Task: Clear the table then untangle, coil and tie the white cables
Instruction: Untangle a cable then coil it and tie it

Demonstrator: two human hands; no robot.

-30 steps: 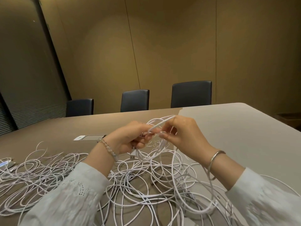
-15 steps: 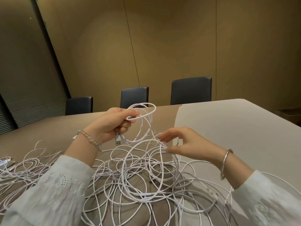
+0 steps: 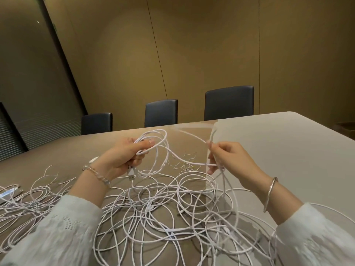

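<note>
Many white cables [image 3: 163, 212] lay in a loose tangle across the near part of the table [image 3: 288, 150], spreading from the left edge of view to the right sleeve. Two pale sleeves [image 3: 63, 235] entered from the bottom corners. Above the tangle, both hands were raised clear of the surface. The left hand [image 3: 123, 158] had its grip closed round a small coil [image 3: 153, 150] of several turns, thumb pressed on top, with a USB plug [image 3: 131, 174] hanging below the palm. The right hand [image 3: 230, 158] pinched one strand of the same cable between thumb and fingers; that strand ran across to the coil and also dropped down into the tangle. A beaded bracelet [image 3: 96, 174] sat on the left wrist and a metal bangle [image 3: 269, 194] on the right forearm.

Between the hands, a few thin twist ties [image 3: 185, 164] lay on the table. The surface was matte, brown-grey on the left and paler on the right, with a rounded far corner. Beyond the far edge stood three dark chairs [image 3: 229, 103], backs showing above the table. Behind them rose plain tan wall panels [image 3: 192, 54], and a dark slatted blind [image 3: 28, 93] covered the left side.
</note>
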